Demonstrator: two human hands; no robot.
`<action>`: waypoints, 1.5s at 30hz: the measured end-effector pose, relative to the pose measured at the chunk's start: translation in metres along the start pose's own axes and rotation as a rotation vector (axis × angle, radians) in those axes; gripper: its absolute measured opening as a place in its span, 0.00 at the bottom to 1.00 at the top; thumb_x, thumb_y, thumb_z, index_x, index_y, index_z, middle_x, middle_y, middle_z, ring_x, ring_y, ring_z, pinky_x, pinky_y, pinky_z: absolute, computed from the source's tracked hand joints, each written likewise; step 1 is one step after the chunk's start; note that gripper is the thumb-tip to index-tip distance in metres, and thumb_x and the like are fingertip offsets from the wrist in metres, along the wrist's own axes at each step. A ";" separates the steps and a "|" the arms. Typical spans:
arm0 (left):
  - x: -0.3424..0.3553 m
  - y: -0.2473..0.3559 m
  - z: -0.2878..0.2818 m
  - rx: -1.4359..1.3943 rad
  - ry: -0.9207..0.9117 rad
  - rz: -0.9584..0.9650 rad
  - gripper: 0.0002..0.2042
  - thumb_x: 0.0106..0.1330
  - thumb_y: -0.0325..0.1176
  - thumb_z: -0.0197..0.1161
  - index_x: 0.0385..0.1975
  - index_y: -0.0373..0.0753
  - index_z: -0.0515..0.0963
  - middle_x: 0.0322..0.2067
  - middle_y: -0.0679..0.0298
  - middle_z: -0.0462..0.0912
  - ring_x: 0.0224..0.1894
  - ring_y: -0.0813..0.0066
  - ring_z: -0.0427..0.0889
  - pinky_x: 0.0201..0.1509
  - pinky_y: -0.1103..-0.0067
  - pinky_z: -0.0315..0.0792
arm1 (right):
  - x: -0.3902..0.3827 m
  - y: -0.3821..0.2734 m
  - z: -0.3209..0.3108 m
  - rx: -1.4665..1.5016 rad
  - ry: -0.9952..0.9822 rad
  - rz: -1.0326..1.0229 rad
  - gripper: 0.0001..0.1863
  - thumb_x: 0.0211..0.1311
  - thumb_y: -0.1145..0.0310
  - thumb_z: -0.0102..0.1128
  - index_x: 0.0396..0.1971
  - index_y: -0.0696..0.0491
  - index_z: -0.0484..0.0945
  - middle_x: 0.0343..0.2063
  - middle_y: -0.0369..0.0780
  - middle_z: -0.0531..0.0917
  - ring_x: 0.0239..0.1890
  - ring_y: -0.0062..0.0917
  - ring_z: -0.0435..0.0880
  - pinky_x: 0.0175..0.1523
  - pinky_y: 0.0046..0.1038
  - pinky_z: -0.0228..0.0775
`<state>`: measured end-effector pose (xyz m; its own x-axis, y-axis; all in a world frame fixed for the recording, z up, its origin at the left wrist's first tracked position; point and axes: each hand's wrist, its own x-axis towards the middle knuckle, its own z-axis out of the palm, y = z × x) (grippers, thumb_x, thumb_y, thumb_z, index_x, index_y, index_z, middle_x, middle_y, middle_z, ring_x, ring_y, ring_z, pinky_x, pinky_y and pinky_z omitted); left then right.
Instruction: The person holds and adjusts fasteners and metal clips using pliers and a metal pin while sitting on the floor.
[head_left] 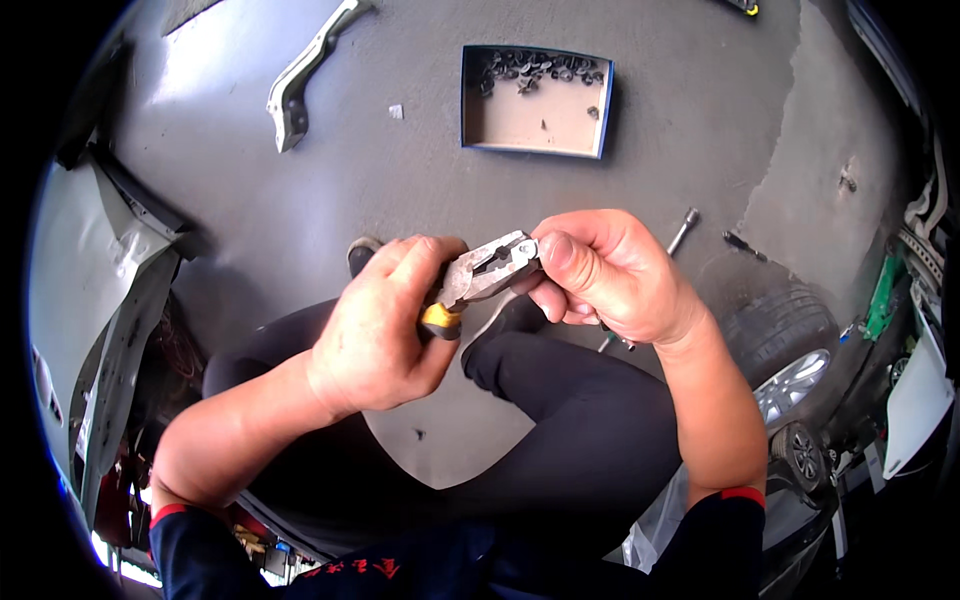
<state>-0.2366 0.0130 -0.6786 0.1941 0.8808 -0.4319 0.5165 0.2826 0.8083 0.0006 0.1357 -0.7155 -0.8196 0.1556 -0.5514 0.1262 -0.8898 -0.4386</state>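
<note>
While red characters (pixel 385 569) mark the front of your dark shirt (pixel 455 565), your left hand (pixel 380 325) grips pliers (pixel 468 277) by a yellow-and-black handle above your legs (pixel 580 420), jaws toward the right. Your right hand (pixel 612 278) is pinched narrow at the jaw tips; you cannot tell what it holds. Farther out, a wheel (pixel 793 385) sits rightward; beyond, a blue-edged box (pixel 503 128) of small dark parts (pixel 535 68) rests on the floor (pixel 390 180).
</note>
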 end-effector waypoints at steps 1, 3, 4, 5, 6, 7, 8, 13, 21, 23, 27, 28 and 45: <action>0.008 -0.009 -0.001 0.010 0.010 0.015 0.26 0.54 0.21 0.65 0.56 0.33 0.73 0.43 0.48 0.81 0.48 0.43 0.80 0.54 0.58 0.76 | 0.007 0.000 -0.012 -0.038 -0.028 0.055 0.22 0.82 0.52 0.59 0.40 0.58 0.85 0.25 0.32 0.80 0.23 0.09 0.70 0.27 0.16 0.61; 0.023 -0.022 -0.006 0.134 -0.027 0.056 0.27 0.51 0.21 0.66 0.55 0.34 0.74 0.42 0.50 0.80 0.46 0.45 0.79 0.52 0.60 0.76 | 0.016 0.002 -0.032 -0.128 -0.044 0.068 0.21 0.83 0.53 0.58 0.40 0.58 0.85 0.24 0.31 0.80 0.23 0.09 0.69 0.27 0.16 0.61; 0.030 -0.031 -0.009 0.196 -0.046 0.113 0.28 0.48 0.21 0.66 0.55 0.35 0.74 0.41 0.52 0.80 0.44 0.46 0.79 0.51 0.61 0.76 | 0.020 0.007 -0.039 -0.158 -0.054 0.038 0.20 0.83 0.54 0.58 0.40 0.57 0.85 0.24 0.31 0.80 0.22 0.09 0.69 0.26 0.16 0.61; 0.038 -0.038 -0.012 0.212 -0.030 0.137 0.28 0.48 0.21 0.66 0.55 0.35 0.74 0.41 0.52 0.80 0.44 0.46 0.79 0.51 0.61 0.76 | 0.024 0.008 -0.045 -0.193 -0.059 0.004 0.20 0.83 0.54 0.58 0.40 0.57 0.84 0.23 0.31 0.80 0.21 0.09 0.69 0.25 0.16 0.60; 0.046 -0.043 -0.015 0.234 -0.059 0.179 0.28 0.48 0.21 0.66 0.54 0.36 0.74 0.41 0.52 0.79 0.44 0.46 0.78 0.51 0.61 0.76 | 0.026 0.003 -0.051 -0.131 -0.121 0.052 0.19 0.83 0.55 0.57 0.41 0.57 0.84 0.23 0.30 0.80 0.20 0.09 0.68 0.24 0.16 0.59; 0.050 -0.047 -0.017 0.253 -0.099 0.213 0.28 0.48 0.21 0.67 0.54 0.36 0.74 0.41 0.53 0.79 0.43 0.46 0.78 0.51 0.61 0.76 | 0.028 0.002 -0.055 -0.142 -0.117 0.034 0.19 0.83 0.55 0.57 0.41 0.57 0.84 0.23 0.30 0.80 0.20 0.09 0.68 0.24 0.16 0.59; 0.056 -0.052 -0.017 0.262 -0.089 0.266 0.28 0.48 0.21 0.67 0.54 0.36 0.74 0.41 0.53 0.79 0.44 0.46 0.78 0.50 0.60 0.76 | 0.031 0.001 -0.060 -0.131 -0.153 0.061 0.19 0.84 0.55 0.56 0.41 0.57 0.84 0.23 0.30 0.80 0.20 0.08 0.68 0.24 0.15 0.58; 0.068 -0.053 -0.022 0.283 -0.024 0.371 0.28 0.50 0.21 0.67 0.55 0.35 0.74 0.42 0.50 0.80 0.45 0.45 0.80 0.52 0.60 0.77 | 0.036 0.003 -0.054 0.093 -0.150 0.028 0.23 0.84 0.54 0.50 0.41 0.59 0.84 0.24 0.36 0.81 0.17 0.11 0.66 0.21 0.17 0.57; 0.081 -0.069 -0.025 -0.069 -0.238 0.332 0.27 0.53 0.22 0.61 0.58 0.30 0.72 0.41 0.44 0.80 0.46 0.39 0.82 0.52 0.60 0.78 | 0.034 0.016 -0.045 0.360 -0.090 0.046 0.20 0.82 0.57 0.53 0.43 0.59 0.84 0.26 0.37 0.83 0.20 0.12 0.70 0.21 0.17 0.60; 0.085 -0.073 -0.028 -0.089 -0.260 0.317 0.27 0.53 0.21 0.60 0.57 0.30 0.72 0.40 0.44 0.80 0.45 0.40 0.82 0.52 0.61 0.78 | 0.041 0.017 -0.044 0.342 -0.081 0.012 0.18 0.80 0.58 0.54 0.40 0.58 0.84 0.26 0.36 0.82 0.20 0.12 0.70 0.22 0.17 0.61; 0.082 -0.074 -0.030 -0.045 -0.254 0.231 0.26 0.53 0.21 0.59 0.56 0.31 0.71 0.39 0.45 0.80 0.44 0.44 0.84 0.50 0.62 0.78 | 0.046 0.022 -0.031 0.269 0.134 -0.069 0.16 0.78 0.59 0.59 0.36 0.56 0.85 0.24 0.34 0.82 0.19 0.11 0.70 0.22 0.17 0.62; 0.079 -0.073 -0.030 -0.047 -0.246 0.208 0.27 0.53 0.20 0.59 0.58 0.31 0.70 0.38 0.46 0.80 0.44 0.45 0.82 0.51 0.62 0.77 | 0.046 0.023 -0.027 0.262 0.178 -0.089 0.16 0.78 0.59 0.59 0.36 0.56 0.85 0.24 0.34 0.82 0.19 0.10 0.71 0.22 0.17 0.62; 0.068 -0.059 -0.019 -0.543 -0.303 -0.442 0.24 0.65 0.26 0.58 0.63 0.39 0.70 0.38 0.67 0.74 0.39 0.76 0.75 0.47 0.77 0.73 | 0.067 0.047 -0.029 -0.528 0.616 -0.489 0.07 0.71 0.73 0.70 0.35 0.53 0.79 0.28 0.27 0.80 0.26 0.07 0.72 0.31 0.18 0.65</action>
<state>-0.2693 0.0634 -0.7484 0.3251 0.5220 -0.7886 0.1319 0.8007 0.5844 -0.0326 0.1167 -0.7933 -0.4283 0.7933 -0.4327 0.2064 -0.3803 -0.9015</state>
